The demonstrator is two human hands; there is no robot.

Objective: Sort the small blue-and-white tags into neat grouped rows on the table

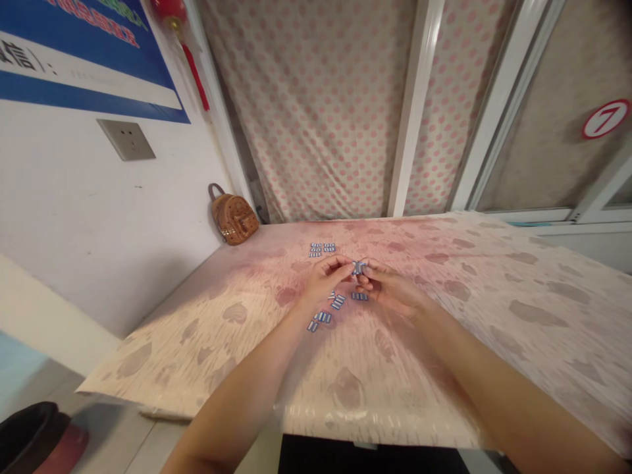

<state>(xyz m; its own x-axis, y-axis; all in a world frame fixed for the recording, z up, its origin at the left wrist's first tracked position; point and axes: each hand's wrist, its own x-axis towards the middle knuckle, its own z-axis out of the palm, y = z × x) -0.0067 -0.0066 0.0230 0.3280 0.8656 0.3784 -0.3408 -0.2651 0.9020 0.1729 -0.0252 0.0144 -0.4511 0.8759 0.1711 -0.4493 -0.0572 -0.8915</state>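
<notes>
left hand (333,271) and right hand (388,282) pinch a little striped piece (358,268), prob to steady it, other pieces (315,250) toward far edge of table (395,375)

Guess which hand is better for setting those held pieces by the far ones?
Probably the left hand: its fingers hold the blue-and-white pieces and sit nearer the far pieces. The right hand holds them too, but farther off.

Two hands (389,284); one surface (237,359); one backpack (236,218); one wall socket (127,139); one poster (89,102); one number sign (606,119); striped pieces (323,317), too small to count.
</notes>
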